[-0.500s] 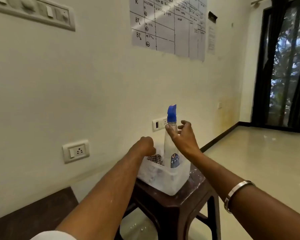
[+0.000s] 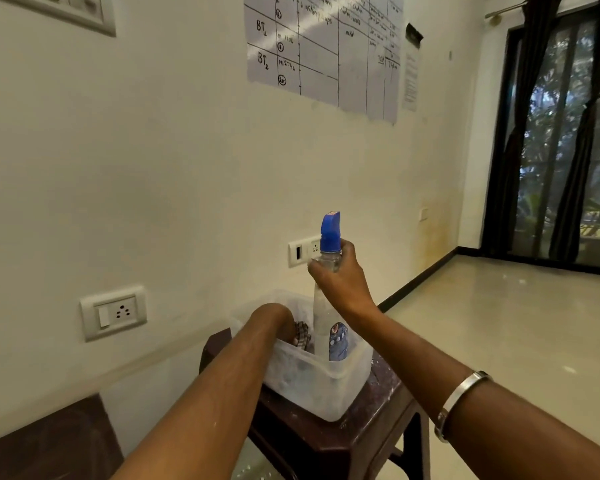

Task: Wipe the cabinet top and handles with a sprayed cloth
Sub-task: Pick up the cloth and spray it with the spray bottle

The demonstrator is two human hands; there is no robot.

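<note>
A clear spray bottle (image 2: 328,327) with a blue nozzle stands upright in a translucent plastic tub (image 2: 340,386) on a dark stool. My right hand (image 2: 340,278) is wrapped around the bottle's neck just under the nozzle. My left hand (image 2: 274,320) reaches down into the tub, fingers hidden, at a checked cloth (image 2: 302,336) beside the bottle. Whether that hand grips the cloth cannot be seen. The dark cabinet top (image 2: 49,441) shows at the bottom left.
The dark brown stool (image 2: 371,434) stands against a cream wall with power sockets (image 2: 113,311). A handwritten chart (image 2: 326,46) hangs above. Pale tiled floor stretches to the right towards a dark curtained window (image 2: 565,133).
My right hand has closed around the bottle's neck; before it was open beside it. My left hand has sunk deeper into the tub.
</note>
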